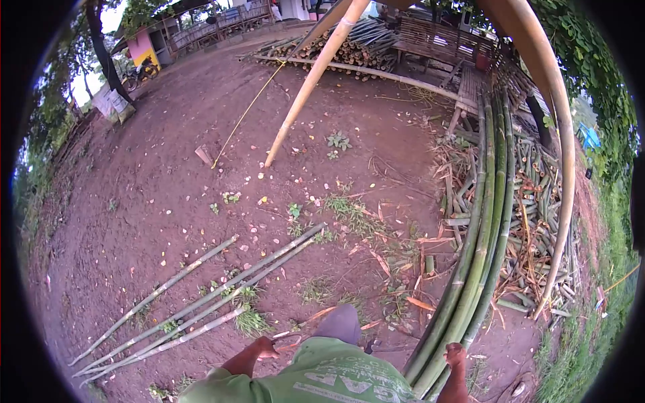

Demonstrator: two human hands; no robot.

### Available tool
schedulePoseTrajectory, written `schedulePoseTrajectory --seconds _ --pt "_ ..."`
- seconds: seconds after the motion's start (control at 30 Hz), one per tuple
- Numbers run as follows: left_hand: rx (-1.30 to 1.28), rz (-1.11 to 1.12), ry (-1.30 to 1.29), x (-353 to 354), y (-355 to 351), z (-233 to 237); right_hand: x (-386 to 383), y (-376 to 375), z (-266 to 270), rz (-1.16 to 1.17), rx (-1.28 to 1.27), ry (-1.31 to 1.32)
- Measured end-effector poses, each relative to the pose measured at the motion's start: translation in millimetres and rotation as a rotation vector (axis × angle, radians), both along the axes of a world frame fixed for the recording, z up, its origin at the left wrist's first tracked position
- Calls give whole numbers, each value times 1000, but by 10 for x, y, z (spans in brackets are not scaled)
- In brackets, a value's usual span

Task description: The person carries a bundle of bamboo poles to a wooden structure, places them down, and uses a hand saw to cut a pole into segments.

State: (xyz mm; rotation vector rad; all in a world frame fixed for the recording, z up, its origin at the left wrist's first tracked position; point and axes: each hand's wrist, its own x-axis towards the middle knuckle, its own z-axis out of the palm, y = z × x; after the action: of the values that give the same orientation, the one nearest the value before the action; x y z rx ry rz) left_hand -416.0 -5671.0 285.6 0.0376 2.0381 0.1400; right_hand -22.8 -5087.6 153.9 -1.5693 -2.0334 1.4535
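Note:
My left hand (266, 347) is at the bottom centre-left, left of a grey cloth-covered shape (339, 324), over brown soil. Its fingers look curled; anything inside them is too small to make out. At the lower right, my right hand (455, 354) is closed beside a bundle of long green bamboo poles (485, 255), close against its right edge. Whether it grips a pole or something else is hidden. A green shirt (336, 376) with pale lettering fills the bottom between the two arms.
Several thin bamboo poles (201, 302) lie on the ground at left. Cut bamboo pieces (531, 201) are heaped at right. A slanting pole (312, 80) and a curved pole (564, 148) stand ahead. Stacked bamboo (363, 43) and a slatted bench (437, 40) are farther back.

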Motion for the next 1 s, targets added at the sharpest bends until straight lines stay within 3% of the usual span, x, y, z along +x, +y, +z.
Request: schedulePoseTrajectory --seconds 0.03,0.07,0.13,0.2,0.27,0.33,0.4,0.43,0.6,0.73,0.83,0.93,0.97,1.0 --pt "6 -65 -10 20 129 -53 -377 206 393 -12 11 -1" --pt "11 -130 -16 -12 283 -88 -683 391 505 -102 16 153" --pt "54 -320 -108 -168 717 90 -1190 634 720 -20 77 221" --pt "-10 -205 -151 -343 924 -189 -1661 698 881 89 6 192" --pt "-4 -181 -168 -649 1240 -325 -1982 714 620 150 -95 229" --pt "-22 -190 -239 -1036 1602 -367 -2130 816 -44 294 -243 67" --pt "-31 -257 -266 -1484 1972 -427 -2012 974 -956 703 -51 -281" --pt "-38 -298 -277 -1740 2143 -420 -2071 1016 -902 746 -96 -392" --pt "-18 -433 -172 -2955 3190 -409 -2642 1705 -441 478 -198 -452" --pt "45 -294 44 -4042 4118 -159 -3283 2517 -107 261 -122 -336" --pt "94 -330 165 -4549 4561 -272 -3746 3073 -23 265 -86 -286" --pt "29 -563 273 -4932 4971 -456 -4175 3546 -247 357 -82 -289" --pt "28 -500 258 -4995 5090 -460 -4340 3647 -378 322 -101 -286" --pt "29 -682 242 -5038 5181 -544 -4454 3755 -490 423 -87 -254"
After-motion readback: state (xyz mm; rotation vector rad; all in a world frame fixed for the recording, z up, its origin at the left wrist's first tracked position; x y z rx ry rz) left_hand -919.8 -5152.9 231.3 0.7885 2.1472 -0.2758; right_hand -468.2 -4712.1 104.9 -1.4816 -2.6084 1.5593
